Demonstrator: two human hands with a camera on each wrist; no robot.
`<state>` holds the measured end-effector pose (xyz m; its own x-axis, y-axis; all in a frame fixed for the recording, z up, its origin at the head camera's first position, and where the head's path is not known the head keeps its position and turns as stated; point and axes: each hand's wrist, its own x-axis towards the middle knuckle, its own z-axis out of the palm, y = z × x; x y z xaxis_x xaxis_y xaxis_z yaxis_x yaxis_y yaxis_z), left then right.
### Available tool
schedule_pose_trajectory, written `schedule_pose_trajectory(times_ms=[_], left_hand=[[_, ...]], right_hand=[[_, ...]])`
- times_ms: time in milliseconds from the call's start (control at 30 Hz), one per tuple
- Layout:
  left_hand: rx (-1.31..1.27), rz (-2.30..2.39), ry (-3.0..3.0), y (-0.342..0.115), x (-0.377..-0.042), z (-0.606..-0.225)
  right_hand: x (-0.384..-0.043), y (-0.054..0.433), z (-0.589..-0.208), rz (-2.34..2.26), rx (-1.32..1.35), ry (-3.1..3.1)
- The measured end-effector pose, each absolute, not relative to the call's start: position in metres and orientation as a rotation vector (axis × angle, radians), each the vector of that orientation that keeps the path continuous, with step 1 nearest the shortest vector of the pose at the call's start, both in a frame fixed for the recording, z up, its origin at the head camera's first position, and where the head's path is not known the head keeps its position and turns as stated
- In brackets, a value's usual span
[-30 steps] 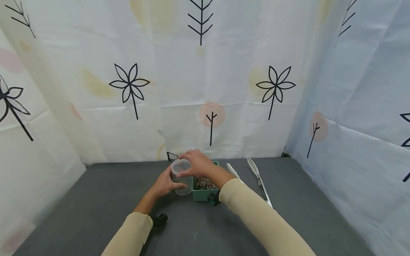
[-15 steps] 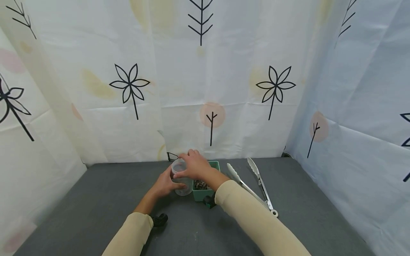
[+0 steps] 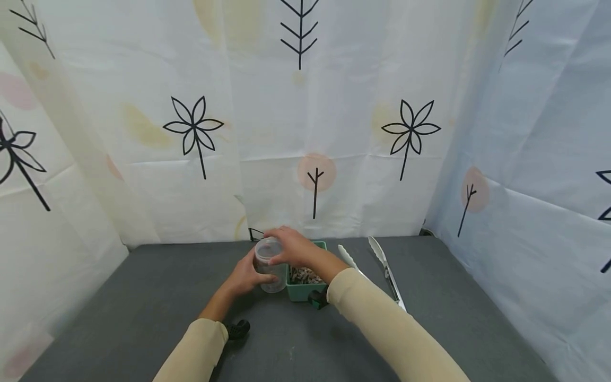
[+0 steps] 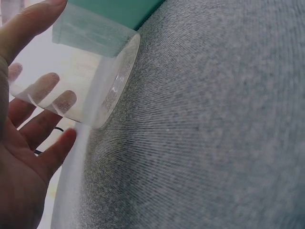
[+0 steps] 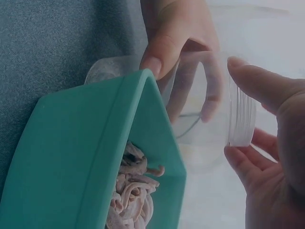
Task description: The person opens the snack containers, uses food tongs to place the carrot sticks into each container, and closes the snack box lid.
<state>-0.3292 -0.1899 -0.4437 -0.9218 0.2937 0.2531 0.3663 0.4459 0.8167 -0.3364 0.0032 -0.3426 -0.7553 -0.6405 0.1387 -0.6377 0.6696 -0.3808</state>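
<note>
A clear plastic jar [image 3: 266,268] stands upright on the dark table, topped by a ribbed screw lid [image 5: 243,114]. My left hand [image 3: 243,277] holds the jar's body from the left, thumb in front and fingers spread behind the clear wall in the left wrist view. From above and the right, my right hand [image 3: 297,250] grips the lid by its rim, thumb on one side and fingertips on the other. Right beside the jar is a green rectangular tub [image 5: 71,148], partly under my right forearm. Curled pinkish-brown strips [image 5: 133,200] lie in it.
Metal tongs [image 3: 390,278] lie spread on the table to the right, partly covered by my right sleeve [image 3: 377,313]. A patterned white cloth [image 3: 267,196] hangs along the table's back edge and at both sides.
My right hand twisted leftward on the lid half a second ago and has now turned back rightward, its sleeve covering the tongs' ring end again. The left hand and jar stay put.
</note>
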Motion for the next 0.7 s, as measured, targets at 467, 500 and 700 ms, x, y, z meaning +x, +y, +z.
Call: schedule_pose_trajectory(times_ms=[467,500,700], left_hand=[[-0.626,-1.555,-2.611,-0.187,-0.322,-0.436],[-0.609,-1.547,-2.62,-0.188,-0.325,-0.439],[-0.562,-1.515,-2.645,-0.191,-0.329,-0.444]], right_hand=[[-0.338,0.004,-0.346,-0.75,-1.158,2.796],[-0.337,0.002,-0.347,-0.734,-1.138,2.821],[-0.333,-0.011,-0.351,-0.521,-0.969,3.019]])
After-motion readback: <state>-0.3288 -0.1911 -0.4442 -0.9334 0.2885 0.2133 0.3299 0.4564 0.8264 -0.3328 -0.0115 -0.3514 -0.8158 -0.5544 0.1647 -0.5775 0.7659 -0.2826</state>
